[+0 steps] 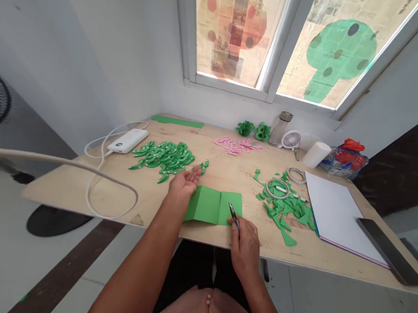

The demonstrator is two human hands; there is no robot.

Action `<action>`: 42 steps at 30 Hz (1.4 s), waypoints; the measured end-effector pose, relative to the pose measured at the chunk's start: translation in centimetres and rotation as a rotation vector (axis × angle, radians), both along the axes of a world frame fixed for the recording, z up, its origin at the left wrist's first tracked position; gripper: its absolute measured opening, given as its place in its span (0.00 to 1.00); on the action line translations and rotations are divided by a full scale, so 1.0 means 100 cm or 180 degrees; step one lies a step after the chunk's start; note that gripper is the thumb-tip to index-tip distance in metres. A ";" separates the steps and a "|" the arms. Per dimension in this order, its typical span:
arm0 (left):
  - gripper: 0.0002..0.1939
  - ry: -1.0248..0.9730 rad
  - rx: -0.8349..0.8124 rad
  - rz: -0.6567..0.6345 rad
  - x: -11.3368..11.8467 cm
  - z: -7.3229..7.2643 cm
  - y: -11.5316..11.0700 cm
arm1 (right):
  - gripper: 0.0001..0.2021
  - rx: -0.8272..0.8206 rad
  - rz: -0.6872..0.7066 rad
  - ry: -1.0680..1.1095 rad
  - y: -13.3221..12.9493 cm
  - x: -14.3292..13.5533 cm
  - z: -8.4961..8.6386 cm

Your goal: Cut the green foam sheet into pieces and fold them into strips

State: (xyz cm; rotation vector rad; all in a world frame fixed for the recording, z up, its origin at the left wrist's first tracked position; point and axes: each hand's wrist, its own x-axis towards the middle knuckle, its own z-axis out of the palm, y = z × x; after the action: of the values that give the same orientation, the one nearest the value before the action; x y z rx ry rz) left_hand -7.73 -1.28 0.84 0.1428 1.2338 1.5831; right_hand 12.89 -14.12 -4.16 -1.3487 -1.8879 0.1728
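My right hand (pixel 246 243) is wrapped round a pair of small scissors (pixel 234 214), whose blades point up and away over the right part of a folded green sheet of paper (pixel 208 206). The sheet lies at the table's front edge with creases standing up a little. My left hand (pixel 186 182) is at the sheet's upper left, palm turned up and fingers stretched out. Its fingertips are beside a small green paper cutout (pixel 204 166); contact is unclear. Just left of that hand is a heap of curved green cutouts (pixel 165 157) with whitish spots.
Green scraps (pixel 283 210), tape rolls (pixel 277 188) and a pen (pixel 290 193) lie right. Beyond are pink cutouts (pixel 235 145), green paper shapes (pixel 245 128), a bottle (pixel 281 127) and a small fan (pixel 291 139). A white cable (pixel 90 170) loops left; white paper (pixel 338 213) and a phone (pixel 388 249) lie far right.
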 end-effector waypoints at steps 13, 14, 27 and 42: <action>0.11 0.3912 -0.0780 -0.0260 -0.088 0.000 -0.049 | 0.13 -0.0161 0.0017 0.0028 0.000 0.001 -0.002; 0.10 0.4089 -0.0889 -0.0375 -0.092 -0.002 -0.046 | 0.13 -0.0177 0.0016 0.0025 0.000 0.002 -0.002; 0.09 0.5187 -0.1273 -0.1170 -0.118 -0.008 -0.062 | 0.12 -0.0196 0.0037 0.0009 -0.001 0.001 0.000; 0.13 0.6362 0.0020 -0.2291 -0.101 0.004 0.017 | 0.11 -0.0328 0.0073 0.0084 -0.004 -0.001 0.003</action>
State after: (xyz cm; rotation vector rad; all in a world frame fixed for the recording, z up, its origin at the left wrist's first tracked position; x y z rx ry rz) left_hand -17.80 0.43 1.21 2.2486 2.0716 0.3613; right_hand 12.78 -14.55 -3.83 -1.3867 -1.8954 0.3017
